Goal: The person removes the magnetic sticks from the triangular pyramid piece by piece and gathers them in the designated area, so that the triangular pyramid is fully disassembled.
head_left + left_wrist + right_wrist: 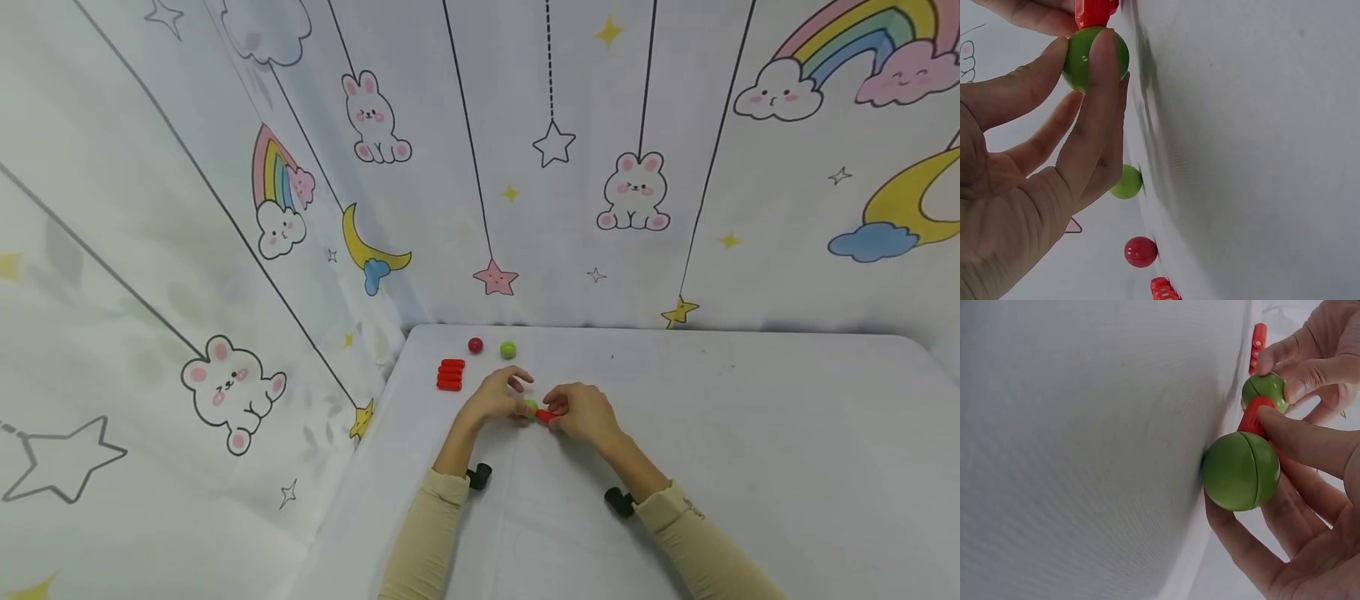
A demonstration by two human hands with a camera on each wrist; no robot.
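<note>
My left hand (498, 396) pinches a small green ball (1077, 65) between thumb and fingers. From the right, my right hand (587, 412) pinches a short red stick (1252, 417), its thumb lying on the stick. One end of this stick meets the ball in my left hand. At its other end, in the right wrist view, sits another green ball (1235, 472), with right-hand fingers close under it; the head view hides this ball behind the hand. Both hands are close together, just above the white tabletop.
Several red sticks (450, 375) lie side by side left of my left hand. Behind them are a red ball (476, 345) and a loose green ball (508, 350), near the back edge of the white-covered table (750, 450). A patterned curtain (570, 250) hangs behind.
</note>
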